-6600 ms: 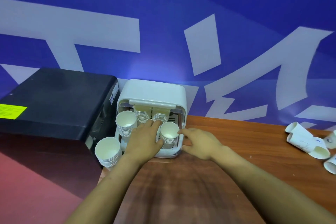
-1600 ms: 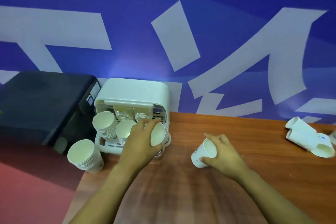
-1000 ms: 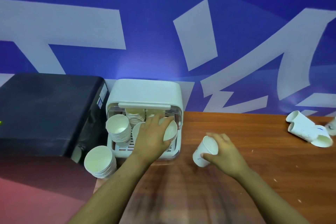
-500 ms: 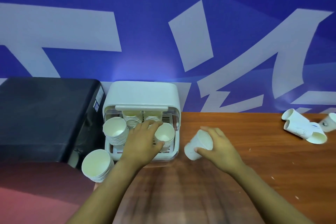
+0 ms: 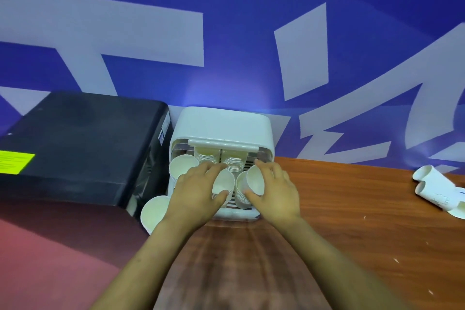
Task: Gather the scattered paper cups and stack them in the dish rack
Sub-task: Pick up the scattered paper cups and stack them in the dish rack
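Note:
The white dish rack (image 5: 221,123) stands at the table's back left, its front open, with several stacks of white paper cups inside. My left hand (image 5: 193,194) grips the cup stack (image 5: 222,182) at the rack's front middle. My right hand (image 5: 274,189) holds a single paper cup (image 5: 255,180), tilted, over the front right stack (image 5: 241,187). Another stack (image 5: 182,165) stands at the rack's front left. Loose cups (image 5: 435,187) lie on their sides at the far right of the table.
A black box (image 5: 75,143) with a yellow label sits left of the rack. A cup stack (image 5: 153,214) stands outside the rack at the table's left edge. The brown wooden table (image 5: 352,221) runs right along a blue wall.
My right hand carried its single cup leftward from the table to the rack's front right stack. My left hand stayed on the front middle stack.

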Action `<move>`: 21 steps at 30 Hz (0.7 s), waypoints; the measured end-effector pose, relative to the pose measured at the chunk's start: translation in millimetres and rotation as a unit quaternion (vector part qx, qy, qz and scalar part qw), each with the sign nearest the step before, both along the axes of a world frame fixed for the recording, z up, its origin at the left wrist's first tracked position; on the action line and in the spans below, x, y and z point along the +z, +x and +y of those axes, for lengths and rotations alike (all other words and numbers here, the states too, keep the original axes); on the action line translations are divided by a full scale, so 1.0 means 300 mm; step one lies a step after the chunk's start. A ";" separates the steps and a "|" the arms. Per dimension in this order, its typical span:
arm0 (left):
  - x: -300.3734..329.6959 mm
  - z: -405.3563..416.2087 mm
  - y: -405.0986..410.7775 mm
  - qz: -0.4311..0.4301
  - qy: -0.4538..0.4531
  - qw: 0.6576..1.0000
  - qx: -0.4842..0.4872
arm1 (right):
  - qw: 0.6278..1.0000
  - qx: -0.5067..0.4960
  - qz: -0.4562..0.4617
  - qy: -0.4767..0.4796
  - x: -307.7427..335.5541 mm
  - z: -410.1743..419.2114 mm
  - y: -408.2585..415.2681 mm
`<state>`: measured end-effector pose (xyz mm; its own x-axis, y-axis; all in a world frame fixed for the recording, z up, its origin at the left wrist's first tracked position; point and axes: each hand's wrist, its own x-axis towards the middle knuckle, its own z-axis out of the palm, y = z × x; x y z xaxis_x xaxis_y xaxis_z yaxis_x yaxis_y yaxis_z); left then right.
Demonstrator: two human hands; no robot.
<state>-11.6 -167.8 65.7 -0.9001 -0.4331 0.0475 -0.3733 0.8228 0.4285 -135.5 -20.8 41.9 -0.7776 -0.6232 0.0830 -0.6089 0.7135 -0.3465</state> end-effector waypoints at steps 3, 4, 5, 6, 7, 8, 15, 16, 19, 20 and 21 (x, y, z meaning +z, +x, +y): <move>0.006 -0.011 0.003 0.002 -0.001 1.000 0.002 | 0.995 0.000 -0.067 0.080 -0.022 -0.001 -0.005; 0.008 -0.012 0.004 0.001 0.000 1.000 0.004 | 0.991 0.003 -0.090 0.097 -0.024 0.002 -0.010; 0.011 -0.011 0.004 0.001 0.000 1.000 0.005 | 0.989 0.005 -0.109 0.104 -0.023 0.009 -0.014; 0.012 -0.008 0.004 0.001 0.000 1.000 0.005 | 0.987 0.006 -0.124 0.104 -0.020 0.017 -0.020; 0.015 -0.003 0.003 0.002 -0.001 1.000 0.003 | 0.986 0.009 -0.133 0.101 -0.012 0.027 -0.024; 0.015 0.004 0.003 0.001 -0.002 1.000 -0.002 | 0.986 0.010 -0.135 0.096 -0.002 0.040 -0.028; 0.007 0.130 -0.036 0.015 0.024 0.999 -0.044 | 0.979 0.022 -0.146 0.137 0.106 0.214 -0.067; 0.002 0.161 -0.048 0.011 0.032 0.998 -0.051 | 0.978 0.018 -0.154 0.142 0.117 0.250 -0.073; -0.021 0.270 -0.076 -0.009 0.038 0.996 -0.085 | 0.974 0.006 -0.174 0.147 0.129 0.370 -0.094; -0.026 0.305 -0.087 -0.015 0.037 0.995 -0.094 | 0.973 0.003 -0.179 0.146 0.131 0.412 -0.104; -0.027 0.338 -0.100 -0.019 0.035 0.994 -0.099 | 0.973 -0.001 -0.182 0.143 0.133 0.456 -0.118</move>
<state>-41.7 -66.3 57.5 -0.9687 -0.2479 -0.0122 -0.2237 0.8505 0.4761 -171.0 115.9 81.7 -0.7235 -0.5790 -0.3758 -0.4818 0.8135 -0.3259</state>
